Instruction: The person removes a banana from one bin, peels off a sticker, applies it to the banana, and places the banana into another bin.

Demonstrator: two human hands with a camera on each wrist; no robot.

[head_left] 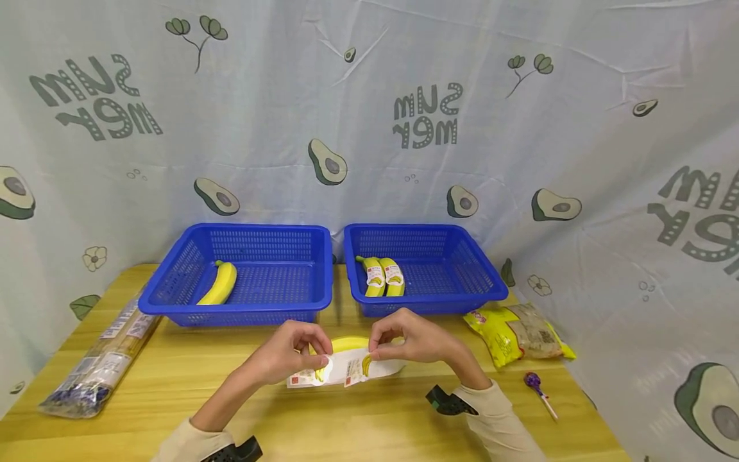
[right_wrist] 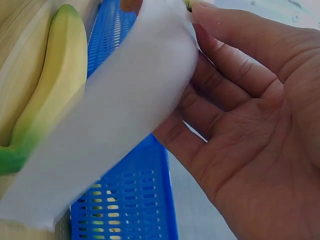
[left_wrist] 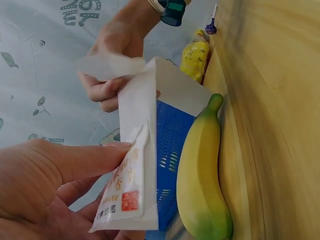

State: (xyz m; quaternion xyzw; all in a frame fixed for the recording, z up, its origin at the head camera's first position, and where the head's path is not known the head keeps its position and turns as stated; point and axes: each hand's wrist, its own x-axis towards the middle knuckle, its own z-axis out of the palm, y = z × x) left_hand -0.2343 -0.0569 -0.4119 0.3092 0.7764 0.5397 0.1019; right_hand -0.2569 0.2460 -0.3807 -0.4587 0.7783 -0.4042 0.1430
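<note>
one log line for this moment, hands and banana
left hand: pinches label strip | right hand: pinches strip's other end | banana: on table behind strip, unlabelled

Both hands meet low in front, fingers curled.
Left hand [head_left: 291, 351] and right hand [head_left: 412, 340] face each other, each pinching with fingertips; forearms angle inward, sleeves at wrists.

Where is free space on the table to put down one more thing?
Bare wood lies on the table between the long clear packet and the left hand. The near edge between both forearms is bare too. It is crowded between the right hand, the yellow snack bag and the lollipop.
</note>
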